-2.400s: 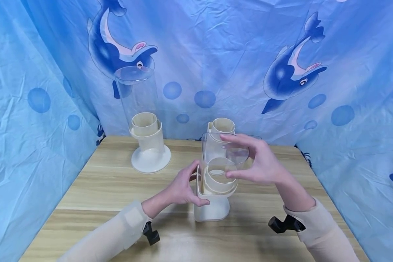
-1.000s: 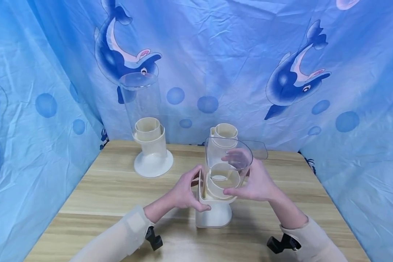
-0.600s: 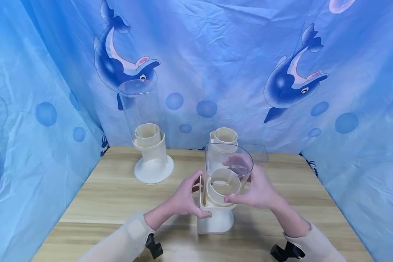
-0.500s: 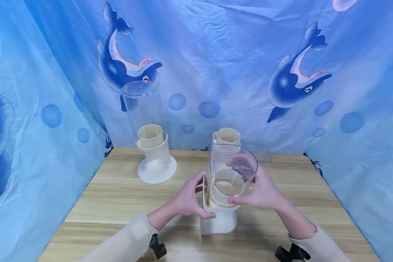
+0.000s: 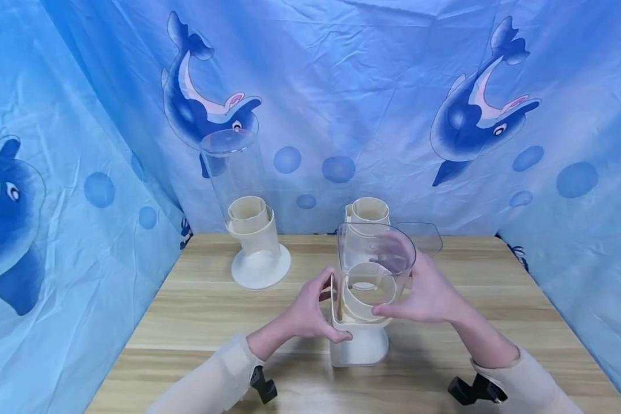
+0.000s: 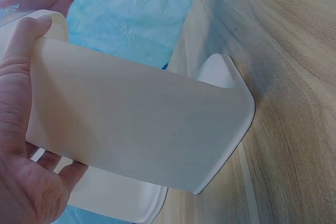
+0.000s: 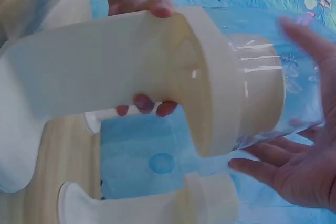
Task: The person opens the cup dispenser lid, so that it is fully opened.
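A white plastic stand (image 5: pixel 359 348) with a flat foot and a ring-shaped top stands upright on the table. Its upper part is gripped by my left hand (image 5: pixel 313 310), thumb on the near side and fingers on the far side. In the left wrist view, the flat wall of this stand (image 6: pixel 136 114) fills the middle. A clear plastic tube (image 5: pixel 359 247), flat on one side and rounded on the other, rises from the stand's top around the inner ring (image 5: pixel 359 310). Around its right side my right hand (image 5: pixel 429 293) holds the tube, fingers showing through it.
At the back left stands a similar white stand (image 5: pixel 261 264) with a tall clear tube (image 5: pixel 235 172). Another white stand (image 5: pixel 370 210) is behind the held one. A clear rounded sheet-like part (image 5: pixel 426 237) shows beside it. Blue dolphin-print cloth (image 5: pixel 300 86) surrounds the wooden table (image 5: pixel 202 310).
My right hand has moved from the tube's upper edge down around its side, with its fingers behind the tube. My left hand keeps its grip. The head view has shifted slightly.
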A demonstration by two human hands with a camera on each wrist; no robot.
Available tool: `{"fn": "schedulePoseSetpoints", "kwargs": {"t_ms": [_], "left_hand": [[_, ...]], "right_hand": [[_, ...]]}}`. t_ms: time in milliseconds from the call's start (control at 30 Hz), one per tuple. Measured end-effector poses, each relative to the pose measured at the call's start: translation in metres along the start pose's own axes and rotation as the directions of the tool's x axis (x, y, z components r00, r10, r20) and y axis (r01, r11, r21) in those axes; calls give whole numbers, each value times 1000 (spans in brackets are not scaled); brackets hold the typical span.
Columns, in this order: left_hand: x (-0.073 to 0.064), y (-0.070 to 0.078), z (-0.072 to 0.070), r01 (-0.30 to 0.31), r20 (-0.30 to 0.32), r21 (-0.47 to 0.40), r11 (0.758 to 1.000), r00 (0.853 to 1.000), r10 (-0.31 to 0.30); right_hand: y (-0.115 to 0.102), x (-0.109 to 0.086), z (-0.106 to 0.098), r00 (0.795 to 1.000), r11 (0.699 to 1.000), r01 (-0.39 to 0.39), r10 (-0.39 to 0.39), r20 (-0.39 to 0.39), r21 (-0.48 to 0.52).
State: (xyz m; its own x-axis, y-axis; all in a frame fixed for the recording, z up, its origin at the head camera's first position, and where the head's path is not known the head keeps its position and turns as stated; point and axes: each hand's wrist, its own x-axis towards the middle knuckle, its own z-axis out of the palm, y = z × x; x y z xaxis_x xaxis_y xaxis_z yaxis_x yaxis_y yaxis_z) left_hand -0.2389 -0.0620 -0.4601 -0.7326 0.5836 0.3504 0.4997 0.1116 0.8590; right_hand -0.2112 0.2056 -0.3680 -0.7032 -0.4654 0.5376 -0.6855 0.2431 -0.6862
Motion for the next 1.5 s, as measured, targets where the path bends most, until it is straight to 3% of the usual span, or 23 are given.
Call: {"fn": "schedulePoseSetpoints", "kwargs": {"t_ms": [133,333,600,867,1233,1333,1400,1500], "left_hand": [[0,0,-2,0,-1,2,1000,1000,0],[1,0,-7,-11,-2,16,1000,1000,11],[4,0,-10,-6,12,14,1000,1000,6],[-2,1,-3,0,56,10,1000,998,0],[-3,1,0,0,38,15,1000,999,-1],[-2,1,1,-13,38,10,1000,999,13],[-1,0,0,-18,36,7,1000,999,17],[0,-1,-1,-16,31,4,1000,999,16]], "right_hand": [[-14,11,-6,999,996,37,-36,-11,75],[-30,24,-10,998,998,56,-56,-13,13],[-32,23,-11,993,994,112,-112,-26,-14],[-28,19,-12,997,997,65,-63,-52,44],[-36,23,-20,999,998,53,-54,5,41],[-44,28,-29,997,999,45,-45,58,-4],[-52,34,-37,992,994,55,-43,122,-96],[-65,46,-48,969,957,125,-62,238,-260]]}}
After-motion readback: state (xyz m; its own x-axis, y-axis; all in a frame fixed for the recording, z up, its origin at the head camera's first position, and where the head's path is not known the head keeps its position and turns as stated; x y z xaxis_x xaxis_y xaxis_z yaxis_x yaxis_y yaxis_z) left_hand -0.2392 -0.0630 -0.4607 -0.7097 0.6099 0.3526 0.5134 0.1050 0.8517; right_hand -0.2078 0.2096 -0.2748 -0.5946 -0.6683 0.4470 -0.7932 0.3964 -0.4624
